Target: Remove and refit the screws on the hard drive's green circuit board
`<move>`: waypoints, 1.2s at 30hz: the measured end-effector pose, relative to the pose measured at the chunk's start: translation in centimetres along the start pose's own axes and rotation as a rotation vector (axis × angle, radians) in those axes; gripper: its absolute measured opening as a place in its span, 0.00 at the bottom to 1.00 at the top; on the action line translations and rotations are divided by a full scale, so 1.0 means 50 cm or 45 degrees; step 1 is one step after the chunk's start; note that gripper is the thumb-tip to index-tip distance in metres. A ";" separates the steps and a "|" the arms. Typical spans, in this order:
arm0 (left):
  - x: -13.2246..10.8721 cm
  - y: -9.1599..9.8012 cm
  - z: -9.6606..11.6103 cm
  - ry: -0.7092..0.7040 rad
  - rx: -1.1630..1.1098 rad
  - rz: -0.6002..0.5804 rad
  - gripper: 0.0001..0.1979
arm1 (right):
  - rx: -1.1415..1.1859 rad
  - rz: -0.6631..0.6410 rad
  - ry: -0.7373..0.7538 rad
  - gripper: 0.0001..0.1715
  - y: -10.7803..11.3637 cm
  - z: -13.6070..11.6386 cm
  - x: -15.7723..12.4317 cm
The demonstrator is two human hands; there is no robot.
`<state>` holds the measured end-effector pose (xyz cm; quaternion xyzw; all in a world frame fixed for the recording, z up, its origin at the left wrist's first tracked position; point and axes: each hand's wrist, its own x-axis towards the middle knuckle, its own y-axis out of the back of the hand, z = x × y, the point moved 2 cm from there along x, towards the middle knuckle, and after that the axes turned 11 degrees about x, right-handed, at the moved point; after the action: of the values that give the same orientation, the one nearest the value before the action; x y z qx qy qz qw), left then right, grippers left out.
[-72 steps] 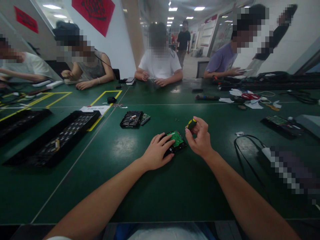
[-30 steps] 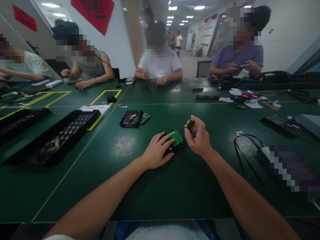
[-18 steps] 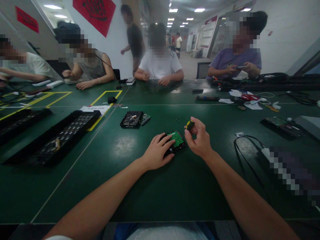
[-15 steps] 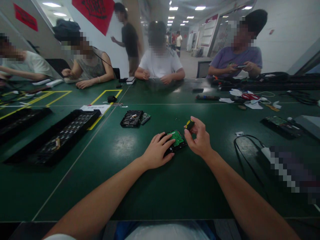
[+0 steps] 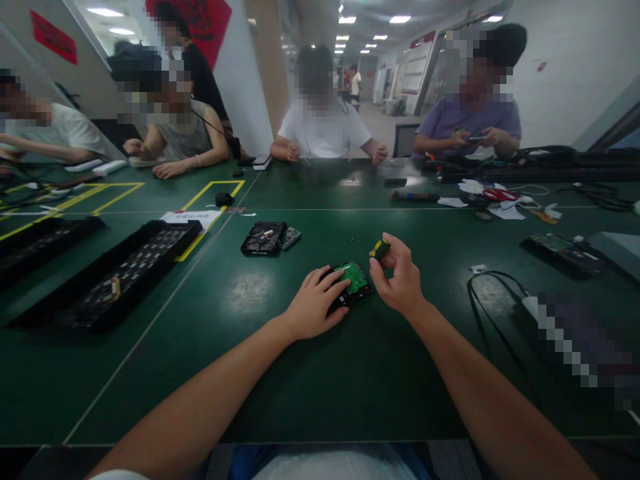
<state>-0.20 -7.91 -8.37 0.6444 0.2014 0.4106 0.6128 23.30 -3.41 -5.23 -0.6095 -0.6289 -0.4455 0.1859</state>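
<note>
On the green table lies a black hard drive (image 5: pixel 356 291) with a green circuit board (image 5: pixel 354 277) facing up. My left hand (image 5: pixel 316 301) spans its left end, fingers spread across the top and thumb along the near side, holding it down. In my right hand (image 5: pixel 400 277) is a short screwdriver (image 5: pixel 381 249) with a yellow and black handle, pinched between thumb and fingers. Its thin shaft points down at the drive's right edge; the tip is too small to make out. A few tiny bits, perhaps screws, lie on the table beyond the drive.
Left of my hands sit a second black drive (image 5: pixel 263 238) and a loose circuit board (image 5: pixel 291 238). A long black tray (image 5: pixel 145 267) stands further left. To the right are a black cable (image 5: pixel 473 293) and another board-topped unit (image 5: pixel 564 252). Several people sit across the table.
My hands, the drive and the screwdriver look almost unmoved. Across the table, the person in white has moved one hand outward, and the standing person in black has shifted left.
</note>
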 end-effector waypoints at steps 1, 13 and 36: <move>0.000 0.000 0.000 -0.002 0.001 -0.002 0.34 | -0.006 0.003 -0.002 0.39 0.000 -0.001 0.001; -0.001 -0.005 -0.001 -0.003 0.028 0.001 0.34 | -0.137 0.092 0.037 0.38 0.000 -0.001 0.005; 0.000 -0.004 -0.001 -0.008 0.018 0.013 0.34 | -0.011 -0.021 0.041 0.33 0.005 -0.018 0.012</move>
<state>-0.21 -7.86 -8.58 0.6509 0.1993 0.4103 0.6069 23.15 -3.80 -4.16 -0.5977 -0.6291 -0.4594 0.1897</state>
